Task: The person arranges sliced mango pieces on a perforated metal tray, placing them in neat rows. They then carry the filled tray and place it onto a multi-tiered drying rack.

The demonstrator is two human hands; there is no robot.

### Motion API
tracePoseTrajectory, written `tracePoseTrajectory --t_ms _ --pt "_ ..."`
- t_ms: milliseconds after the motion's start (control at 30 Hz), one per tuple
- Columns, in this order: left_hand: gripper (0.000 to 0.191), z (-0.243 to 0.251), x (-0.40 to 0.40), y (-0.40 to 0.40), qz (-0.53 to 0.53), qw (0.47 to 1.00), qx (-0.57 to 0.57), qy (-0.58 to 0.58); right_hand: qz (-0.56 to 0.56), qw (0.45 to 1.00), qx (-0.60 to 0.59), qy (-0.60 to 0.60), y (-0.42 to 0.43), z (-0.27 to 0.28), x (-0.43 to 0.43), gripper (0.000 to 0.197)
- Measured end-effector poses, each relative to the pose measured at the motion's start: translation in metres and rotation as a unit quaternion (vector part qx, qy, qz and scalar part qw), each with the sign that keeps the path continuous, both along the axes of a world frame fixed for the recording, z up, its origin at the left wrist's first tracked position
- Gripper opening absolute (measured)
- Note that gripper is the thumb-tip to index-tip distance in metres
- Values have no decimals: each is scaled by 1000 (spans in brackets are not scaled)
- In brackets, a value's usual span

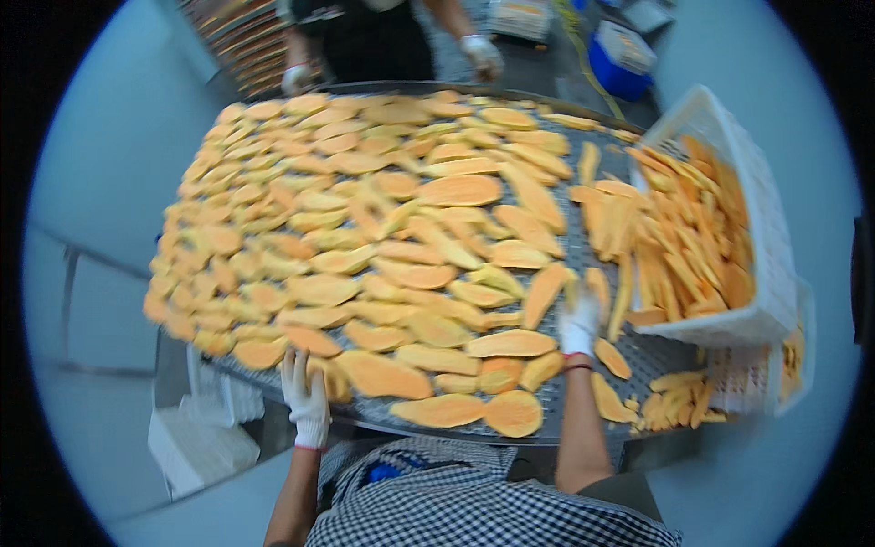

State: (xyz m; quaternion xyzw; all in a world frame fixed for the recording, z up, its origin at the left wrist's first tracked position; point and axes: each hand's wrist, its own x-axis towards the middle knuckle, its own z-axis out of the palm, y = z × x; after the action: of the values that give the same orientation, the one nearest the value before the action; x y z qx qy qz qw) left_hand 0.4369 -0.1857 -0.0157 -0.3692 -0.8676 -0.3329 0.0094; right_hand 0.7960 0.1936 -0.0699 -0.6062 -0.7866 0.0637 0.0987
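Many flat orange slices, which look like sweet potato, cover a wide perforated grey tray before me, mostly in a single layer. My left hand, in a white knit glove, lies at the front edge with its fingers apart, touching slices there. Towards the right, my gloved right hand reaches over the tray, blurred by motion. Its fingers are at a narrow slice; whether they grip it is unclear. Beyond that hand, a white plastic crate lies tipped on its side, with a heap of slices spilling out.
Across the tray stands a person in a dark apron with white gloves. Behind them are a rack of loaded trays and a blue bin. Another white crate is at the right; white containers sit low left.
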Motion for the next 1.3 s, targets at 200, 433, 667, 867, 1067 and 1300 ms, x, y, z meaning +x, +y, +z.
tracePoseTrajectory --t_ms 200,433,667,867,1067,1300 --pt "44 7 -111 -80 274 911 225 -210 -88 992 65 63 9 -43 52 55" --pt "72 -8 -251 -136 361 685 459 -436 -206 912 14 354 -94 34 40 53" --pt "74 -20 -366 -129 163 695 460 -527 -386 578 36 718 -255 18 51 40" --pt "68 -72 -431 -164 180 659 395 -615 -306 494 -27 813 -376 73 -52 36" --pt "67 -54 -432 -159 256 653 402 -589 -295 366 -118 874 -407 124 -113 45" --pt "58 -52 -431 -155 223 684 377 -584 -259 111 -367 887 -405 110 -208 63"
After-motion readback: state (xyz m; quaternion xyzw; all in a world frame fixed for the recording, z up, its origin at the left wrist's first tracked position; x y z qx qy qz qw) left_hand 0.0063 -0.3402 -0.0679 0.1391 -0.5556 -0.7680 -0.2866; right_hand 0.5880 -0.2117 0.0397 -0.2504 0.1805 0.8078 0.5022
